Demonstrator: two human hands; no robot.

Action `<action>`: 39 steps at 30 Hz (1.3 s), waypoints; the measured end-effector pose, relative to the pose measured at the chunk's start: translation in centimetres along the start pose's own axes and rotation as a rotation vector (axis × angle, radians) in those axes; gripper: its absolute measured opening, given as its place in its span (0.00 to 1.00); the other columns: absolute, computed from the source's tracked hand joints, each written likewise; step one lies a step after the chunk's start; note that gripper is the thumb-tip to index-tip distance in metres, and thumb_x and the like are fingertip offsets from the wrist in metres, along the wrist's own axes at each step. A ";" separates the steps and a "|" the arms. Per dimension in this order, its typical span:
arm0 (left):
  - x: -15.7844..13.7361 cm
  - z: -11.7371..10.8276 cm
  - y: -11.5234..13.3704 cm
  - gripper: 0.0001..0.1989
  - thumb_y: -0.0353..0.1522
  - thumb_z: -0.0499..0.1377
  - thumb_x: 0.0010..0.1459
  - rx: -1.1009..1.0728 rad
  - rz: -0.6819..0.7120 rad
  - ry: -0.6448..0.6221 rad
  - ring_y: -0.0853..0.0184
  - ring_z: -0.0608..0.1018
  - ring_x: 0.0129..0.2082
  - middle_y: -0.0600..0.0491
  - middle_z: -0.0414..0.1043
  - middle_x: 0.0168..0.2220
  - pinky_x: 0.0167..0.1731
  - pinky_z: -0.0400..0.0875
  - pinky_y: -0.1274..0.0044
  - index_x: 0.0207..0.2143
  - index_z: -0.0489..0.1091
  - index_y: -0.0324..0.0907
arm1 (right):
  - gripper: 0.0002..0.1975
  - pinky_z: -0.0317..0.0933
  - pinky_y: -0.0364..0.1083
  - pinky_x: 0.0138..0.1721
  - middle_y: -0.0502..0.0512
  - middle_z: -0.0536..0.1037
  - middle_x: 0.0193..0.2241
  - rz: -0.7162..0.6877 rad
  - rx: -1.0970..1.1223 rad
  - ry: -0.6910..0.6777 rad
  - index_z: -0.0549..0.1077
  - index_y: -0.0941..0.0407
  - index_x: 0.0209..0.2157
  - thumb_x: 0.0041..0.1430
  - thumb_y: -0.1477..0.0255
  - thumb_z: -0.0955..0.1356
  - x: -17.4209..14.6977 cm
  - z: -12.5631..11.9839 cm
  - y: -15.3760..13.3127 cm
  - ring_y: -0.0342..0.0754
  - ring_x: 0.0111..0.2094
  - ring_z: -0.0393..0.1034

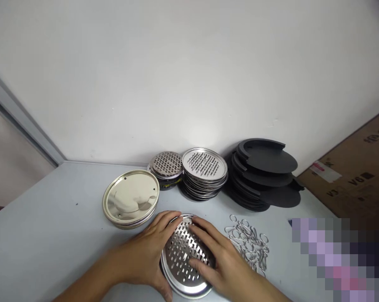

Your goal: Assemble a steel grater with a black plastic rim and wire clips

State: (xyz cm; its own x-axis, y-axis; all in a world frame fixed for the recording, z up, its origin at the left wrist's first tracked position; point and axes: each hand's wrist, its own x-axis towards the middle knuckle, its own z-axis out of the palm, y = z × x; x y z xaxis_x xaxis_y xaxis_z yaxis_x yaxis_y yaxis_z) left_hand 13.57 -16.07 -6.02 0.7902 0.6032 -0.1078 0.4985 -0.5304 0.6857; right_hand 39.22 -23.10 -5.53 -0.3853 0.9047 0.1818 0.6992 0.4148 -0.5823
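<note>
A round metal grater disc (189, 277) with a raised rim lies on the table in front of me, its perforated face up. My left hand (154, 247) curves around the disc's left rim, fingers at the far edge and thumb at the near edge. From the other side, my right hand (216, 256) holds the right part, with its fingers reaching over the rim and the thumb on the holes. Whatever is beneath the disc is hidden. Just right of my right hand lies a loose heap of small wire rings and clips (247, 243).
Behind my left hand stands a stack of shiny plain metal discs (131, 195). Two stacks of grater discs, a smaller one (167, 163) and a taller one (205, 165), stand near the wall. Black round trays (268, 157) are piled at right, beside a cardboard box (349, 176).
</note>
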 end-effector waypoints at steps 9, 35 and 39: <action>-0.1 -0.6 1.3 0.66 0.48 0.75 0.34 0.008 -0.068 -0.036 0.42 0.42 0.71 0.45 0.36 0.73 0.66 0.46 0.50 0.71 0.41 0.53 | 0.17 0.69 0.58 0.52 0.65 0.75 0.48 0.125 -0.104 0.171 0.74 0.57 0.51 0.63 0.66 0.68 0.5 -1.8 0.7 0.58 0.50 0.71; 0.2 0.5 1.0 0.66 0.49 0.74 0.35 0.037 -0.071 0.009 0.41 0.44 0.70 0.40 0.40 0.71 0.66 0.46 0.50 0.71 0.41 0.47 | 0.13 0.66 0.59 0.53 0.62 0.68 0.46 0.128 -0.017 0.128 0.77 0.54 0.48 0.64 0.73 0.66 2.1 -0.6 -0.5 0.58 0.52 0.62; 0.3 0.4 0.9 0.65 0.48 0.75 0.32 0.028 -0.041 0.034 0.40 0.49 0.68 0.41 0.47 0.69 0.65 0.50 0.51 0.69 0.47 0.47 | 0.13 0.64 0.58 0.55 0.62 0.67 0.47 0.121 0.030 0.110 0.76 0.54 0.48 0.64 0.73 0.66 2.0 -0.7 -0.6 0.58 0.54 0.62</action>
State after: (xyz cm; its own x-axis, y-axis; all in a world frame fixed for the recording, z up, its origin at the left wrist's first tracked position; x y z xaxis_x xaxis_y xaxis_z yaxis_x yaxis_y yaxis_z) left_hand 14.40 -16.62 -5.76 0.7566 0.6443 -0.1111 0.5407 -0.5211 0.6604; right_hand 38.44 -21.50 -4.25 -0.2303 0.9537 0.1935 0.7177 0.3007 -0.6280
